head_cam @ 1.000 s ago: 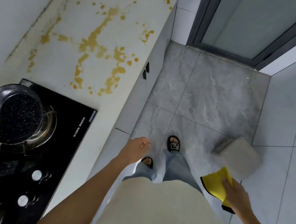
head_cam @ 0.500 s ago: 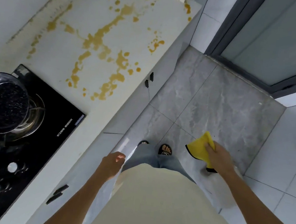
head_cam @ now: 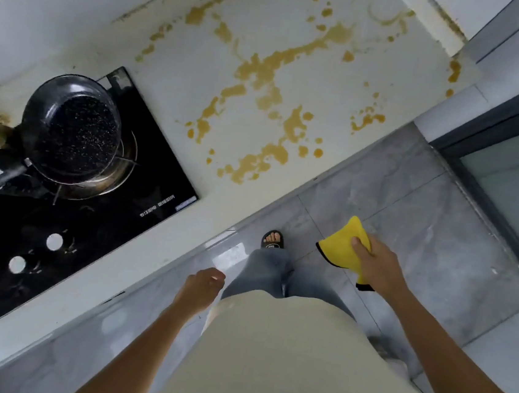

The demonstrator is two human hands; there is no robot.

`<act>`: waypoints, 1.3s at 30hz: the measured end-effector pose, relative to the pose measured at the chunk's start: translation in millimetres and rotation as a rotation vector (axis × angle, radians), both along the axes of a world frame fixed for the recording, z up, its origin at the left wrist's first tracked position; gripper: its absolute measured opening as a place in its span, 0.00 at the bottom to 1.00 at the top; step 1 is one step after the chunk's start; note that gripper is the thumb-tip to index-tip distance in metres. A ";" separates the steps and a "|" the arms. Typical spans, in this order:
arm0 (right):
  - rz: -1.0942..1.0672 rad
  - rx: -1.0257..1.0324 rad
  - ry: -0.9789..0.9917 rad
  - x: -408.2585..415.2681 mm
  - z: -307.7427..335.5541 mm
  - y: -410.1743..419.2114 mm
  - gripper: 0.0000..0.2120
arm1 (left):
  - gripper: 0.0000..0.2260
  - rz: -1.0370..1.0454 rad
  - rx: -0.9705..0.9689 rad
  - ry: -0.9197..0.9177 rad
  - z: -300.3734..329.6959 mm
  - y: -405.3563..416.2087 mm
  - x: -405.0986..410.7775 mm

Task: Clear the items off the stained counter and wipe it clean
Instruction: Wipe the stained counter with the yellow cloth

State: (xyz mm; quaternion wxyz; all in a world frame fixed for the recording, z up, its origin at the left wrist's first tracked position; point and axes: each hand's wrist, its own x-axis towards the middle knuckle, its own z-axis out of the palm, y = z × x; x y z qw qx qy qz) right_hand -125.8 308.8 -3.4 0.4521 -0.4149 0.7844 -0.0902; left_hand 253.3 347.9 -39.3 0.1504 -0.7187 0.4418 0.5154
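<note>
Black frying pan (head_cam: 71,131) on cooktop (head_cam: 97,208) beside stained counter (head_cam: 337,86); right hand (head_cam: 379,266) pinches yellow cloth (head_cam: 341,246) off it, left hand (head_cam: 200,289) loosely curled, empty.

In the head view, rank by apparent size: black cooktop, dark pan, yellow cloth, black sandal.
1. black cooktop
2. dark pan
3. yellow cloth, partly hidden by the right hand
4. black sandal, farthest from the camera, so true size is unsure

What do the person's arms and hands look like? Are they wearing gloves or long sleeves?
No gloves and no long sleeves. Both forearms are bare all the way up to the edge of the picture. The left hand and right hand are bare too, with no rings, watch or bracelet that I can see. Lower down, the person wears a pale cream top.
</note>
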 end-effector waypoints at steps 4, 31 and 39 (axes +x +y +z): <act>0.050 0.049 0.029 -9.5 -0.2 -11.0 0.20 | 0.13 0.093 -0.045 0.037 6.8 -37.3 -19.6; 0.817 -0.370 -0.241 84.4 54.8 -242.6 0.07 | 0.22 0.389 -0.597 -0.157 20.0 -98.7 -105.5; 1.383 -0.530 -0.040 144.2 -24.8 -209.8 0.28 | 0.29 0.284 -0.625 -0.207 -7.9 -87.3 -106.2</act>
